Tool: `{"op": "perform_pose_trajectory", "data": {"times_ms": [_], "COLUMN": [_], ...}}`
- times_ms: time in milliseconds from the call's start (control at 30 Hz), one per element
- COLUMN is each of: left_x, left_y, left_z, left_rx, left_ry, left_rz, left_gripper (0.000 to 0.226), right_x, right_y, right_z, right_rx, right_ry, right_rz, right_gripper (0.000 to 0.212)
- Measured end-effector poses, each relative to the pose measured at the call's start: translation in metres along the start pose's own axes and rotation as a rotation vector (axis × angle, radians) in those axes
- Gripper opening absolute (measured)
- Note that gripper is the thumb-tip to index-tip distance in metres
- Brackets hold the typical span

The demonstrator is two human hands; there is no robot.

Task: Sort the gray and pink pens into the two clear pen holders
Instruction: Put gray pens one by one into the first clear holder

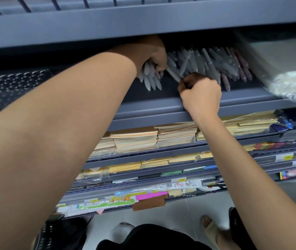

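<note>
Tan notebook stacks (134, 139) fill the lower shelves (143, 155); plastic-wrapped paper (287, 76) lies at right.

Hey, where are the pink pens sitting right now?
In the head view, the pink pens lie at the right end of the gray pen pile, beyond the right hand, left of the plastic-wrapped stack.

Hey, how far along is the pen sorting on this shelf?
Early to midway. Done: the left hand grips a bundle of gray pens. In hand: the right hand pinches another gray pen. Left: a mixed pile with pink pens at its right lies on the shelf; no clear holder can be made out.
</note>
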State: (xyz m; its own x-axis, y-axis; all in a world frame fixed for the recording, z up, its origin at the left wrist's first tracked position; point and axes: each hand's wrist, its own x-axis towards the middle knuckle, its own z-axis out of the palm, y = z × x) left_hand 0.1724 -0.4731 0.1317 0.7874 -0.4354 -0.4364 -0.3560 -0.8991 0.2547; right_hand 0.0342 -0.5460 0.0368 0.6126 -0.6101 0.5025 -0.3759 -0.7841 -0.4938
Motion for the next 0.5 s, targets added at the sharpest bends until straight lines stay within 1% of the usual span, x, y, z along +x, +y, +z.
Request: {"op": "perform_pose_trajectory", "data": {"times_ms": [133, 300, 367, 500], "left_x": [0.005, 0.007, 0.007, 0.008], "left_y": [-0.004, -0.008, -0.010, -0.015], "left_z": [0.004, 0.002, 0.000, 0.002], "left_rx": [-0.028, -0.094, -0.108, -0.110], "left_ry": [-0.001, 0.026, 0.018, 0.014], "left_rz": [-0.052, -0.050, -0.054, -0.052], "left_gripper": [0.036, 0.041, 0.037, 0.022], "right_x": [-0.003, -0.004, -0.005, -0.006], "right_y": [0.000, 0.000, 0.000, -0.001], "right_z": [-0.003, -0.005, -0.006, -0.007], "right_rx": [0.042, 0.059, 0.066, 0.082], "right_ry": [0.013, 0.016, 0.008, 0.007], "right_rz": [0.001, 0.009, 0.014, 0.014], "right_gripper": [0.019, 0.020, 0.020, 0.021]}}
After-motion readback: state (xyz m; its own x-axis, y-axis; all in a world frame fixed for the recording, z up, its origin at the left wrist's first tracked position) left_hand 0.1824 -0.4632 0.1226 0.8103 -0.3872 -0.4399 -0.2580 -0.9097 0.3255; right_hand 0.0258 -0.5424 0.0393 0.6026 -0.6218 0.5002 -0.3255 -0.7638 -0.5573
